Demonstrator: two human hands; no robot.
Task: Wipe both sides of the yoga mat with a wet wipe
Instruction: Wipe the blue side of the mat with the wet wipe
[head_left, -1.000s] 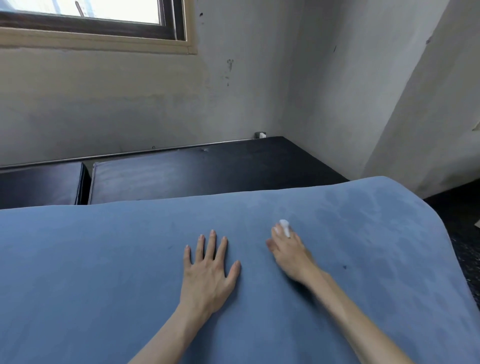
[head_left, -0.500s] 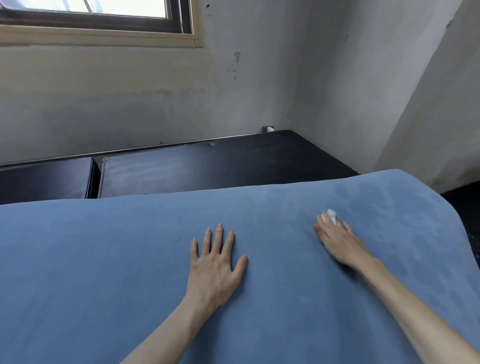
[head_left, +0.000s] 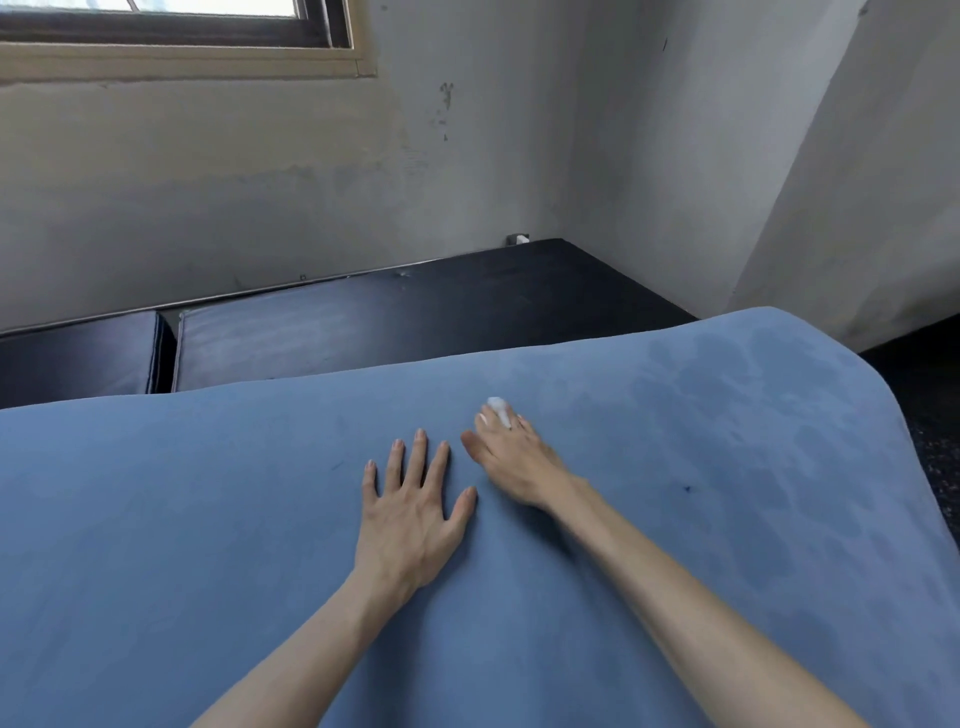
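Note:
The blue yoga mat (head_left: 208, 519) lies spread out and fills the lower half of the head view, with darker damp patches toward its far right corner. My left hand (head_left: 410, 509) rests flat on the mat with fingers spread and straight. Just to its right, my right hand (head_left: 511, 457) presses a small white wet wipe (head_left: 497, 408) against the mat. The wipe is mostly hidden under my fingers, and only a bit of it pokes out past the fingertips.
Black padded blocks (head_left: 363, 332) lie beyond the mat's far edge, against a pale wall under a window (head_left: 171, 36). A small white object (head_left: 519, 239) sits at the wall corner. Dark floor (head_left: 930, 415) shows to the right of the mat.
My right hand with the wipe swept right across the mat, then back left until it is close beside my left hand. The left hand stayed flat in place.

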